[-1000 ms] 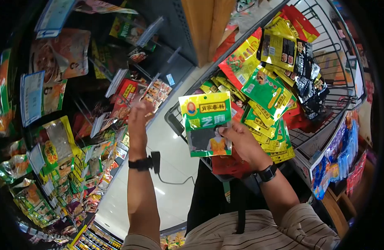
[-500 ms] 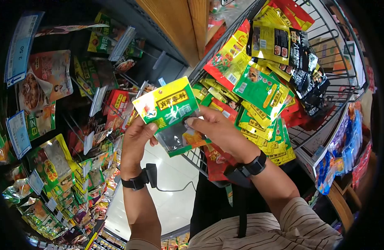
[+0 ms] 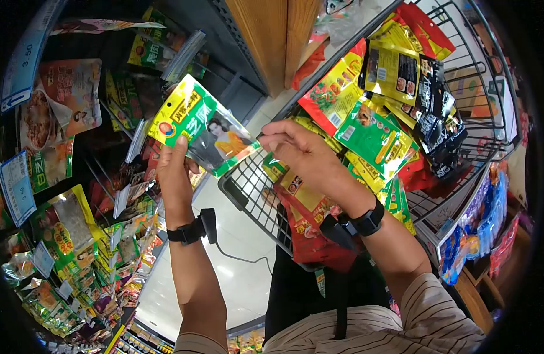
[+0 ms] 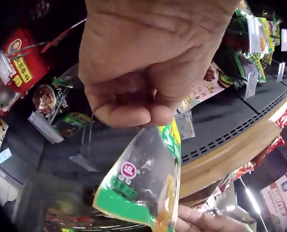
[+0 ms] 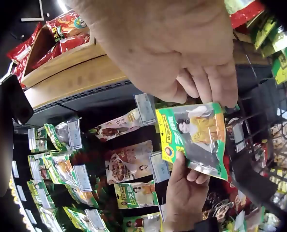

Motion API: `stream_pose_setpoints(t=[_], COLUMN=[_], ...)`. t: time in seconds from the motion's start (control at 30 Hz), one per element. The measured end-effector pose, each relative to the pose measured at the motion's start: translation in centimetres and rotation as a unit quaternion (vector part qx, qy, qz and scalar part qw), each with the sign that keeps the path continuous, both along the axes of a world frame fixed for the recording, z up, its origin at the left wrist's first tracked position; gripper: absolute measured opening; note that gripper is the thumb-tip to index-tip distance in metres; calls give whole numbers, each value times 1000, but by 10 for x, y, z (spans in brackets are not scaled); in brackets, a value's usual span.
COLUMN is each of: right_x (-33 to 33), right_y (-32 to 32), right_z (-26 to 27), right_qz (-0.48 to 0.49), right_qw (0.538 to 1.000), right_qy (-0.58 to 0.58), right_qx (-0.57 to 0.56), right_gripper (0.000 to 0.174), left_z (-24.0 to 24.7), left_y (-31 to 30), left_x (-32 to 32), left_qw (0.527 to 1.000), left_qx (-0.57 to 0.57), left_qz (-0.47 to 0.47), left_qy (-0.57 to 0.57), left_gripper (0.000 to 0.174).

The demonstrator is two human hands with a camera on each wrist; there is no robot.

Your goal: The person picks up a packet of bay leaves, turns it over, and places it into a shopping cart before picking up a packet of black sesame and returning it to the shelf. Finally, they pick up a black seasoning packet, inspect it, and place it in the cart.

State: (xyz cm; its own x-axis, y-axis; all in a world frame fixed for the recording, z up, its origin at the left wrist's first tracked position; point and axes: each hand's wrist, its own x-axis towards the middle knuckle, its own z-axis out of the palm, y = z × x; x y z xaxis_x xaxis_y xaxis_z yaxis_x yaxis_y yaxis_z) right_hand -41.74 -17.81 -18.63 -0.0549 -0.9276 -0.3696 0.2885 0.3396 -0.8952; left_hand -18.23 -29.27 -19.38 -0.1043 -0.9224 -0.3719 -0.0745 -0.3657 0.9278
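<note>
My left hand (image 3: 175,174) pinches a flat green-and-yellow seasoning packet (image 3: 196,125) by its lower edge, thumb on the printed front. The packet has a clear window with dark contents and a picture of a figure in yellow. It tilts in front of the shelf. My right hand (image 3: 310,156) is at the packet's right end, over the cart, with its fingertips close to the edge and loosely bent. In the right wrist view the left hand (image 5: 184,198) grips the packet (image 5: 196,137) from below. In the left wrist view, right-hand fingers (image 4: 211,221) show beside the packet's end.
A wire shopping cart (image 3: 248,197) on the right holds many packets, including green ones (image 3: 369,135), black ones (image 3: 443,112) and red ones (image 3: 319,236). On the left, shelf hooks carry hanging packets (image 3: 74,218) and price tags (image 3: 16,187). A wooden post (image 3: 272,41) stands ahead.
The left hand came from empty beside the shelf to grip the packet. The packet moved left and up toward the shelf and turned, while the right hand came off its front to its end.
</note>
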Motion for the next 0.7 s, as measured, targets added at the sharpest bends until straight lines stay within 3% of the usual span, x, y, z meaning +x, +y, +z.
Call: stream_pose_setpoints(t=[0.33, 0.47, 0.7], right_x=[-13, -15, -16], right_y=[-21, -37, -70], right_z=[10, 12, 8], right_qz=[8, 1, 36], right_qw=[998, 980, 892], right_qy=[-2, 167, 391], right_qx=[-61, -112, -224], right_gripper=[20, 15, 17], left_z=[-42, -64, -91], left_y=[-29, -45, -71], left_x=[15, 12, 0], left_qw=[998, 999, 990], left_qx=[-27, -10, -29], left_qz=[47, 48, 96], left_qy=[-19, 20, 103], left_gripper=[28, 30, 39])
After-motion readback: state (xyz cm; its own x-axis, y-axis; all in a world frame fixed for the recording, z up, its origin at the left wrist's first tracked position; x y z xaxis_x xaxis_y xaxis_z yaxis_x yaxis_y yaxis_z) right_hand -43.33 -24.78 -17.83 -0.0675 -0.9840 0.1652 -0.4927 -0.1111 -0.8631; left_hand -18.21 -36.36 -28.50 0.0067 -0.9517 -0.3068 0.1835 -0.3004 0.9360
